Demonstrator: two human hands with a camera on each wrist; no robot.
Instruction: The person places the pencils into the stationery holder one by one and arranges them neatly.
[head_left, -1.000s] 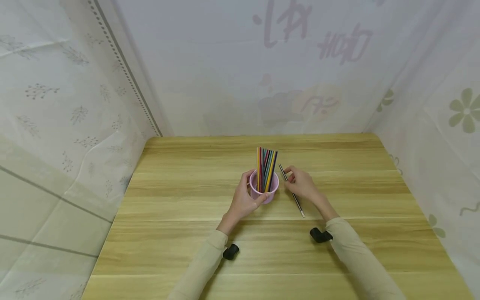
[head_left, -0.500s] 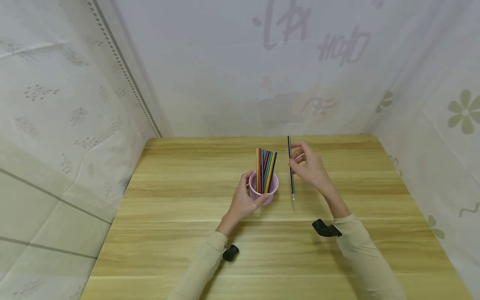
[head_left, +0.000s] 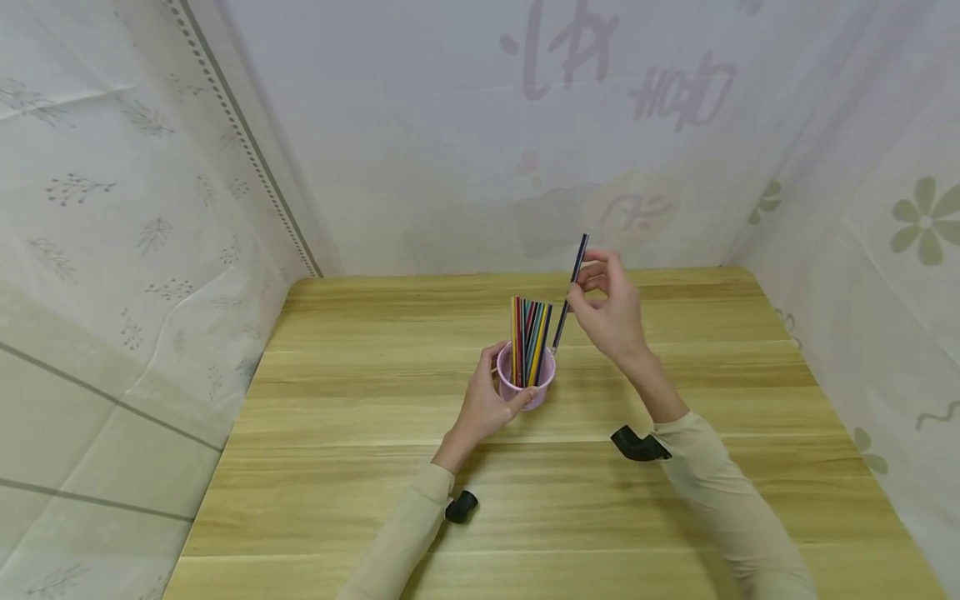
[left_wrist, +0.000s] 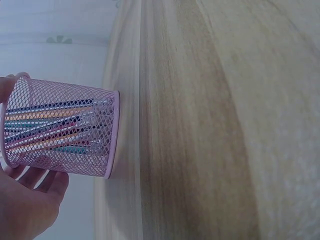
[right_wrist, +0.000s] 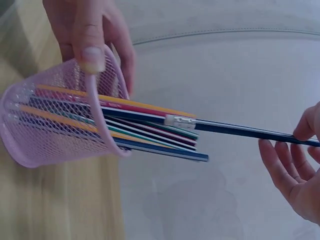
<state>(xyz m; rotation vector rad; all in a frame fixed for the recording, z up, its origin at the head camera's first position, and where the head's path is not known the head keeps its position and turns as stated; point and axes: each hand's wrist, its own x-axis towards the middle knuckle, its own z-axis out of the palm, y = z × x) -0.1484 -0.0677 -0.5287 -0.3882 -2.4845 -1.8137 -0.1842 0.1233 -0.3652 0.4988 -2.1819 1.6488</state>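
My left hand (head_left: 483, 406) grips a pink mesh pen cup (head_left: 551, 375) near its rim, thumb on the near side. Upright on the wooden table, the cup holds several coloured pencils (head_left: 531, 333), whose lower ends show through the mesh wall (left_wrist: 111, 165) in the left wrist view. Between thumb and fingers, my right hand (head_left: 613, 325) pinches a dark blue pencil (head_left: 563, 325) above and right of the cup. Its silver ferrule end (right_wrist: 181, 121) points down towards the cup opening, appearing close to the other pencils' tips in the right wrist view.
The wooden table (head_left: 337, 450) runs back to a pale printed curtain (head_left: 420, 167). More patterned curtains hang at the left (head_left: 112, 250) and right (head_left: 862, 292). A black wrist device (head_left: 461, 507) sits by the left cuff, another black device (head_left: 639, 444) by the right cuff.
My right hand has lifted the pencil off the table, turned it upright and moved its lower end left to the cup's rim. The left hand and cup have stayed in place.
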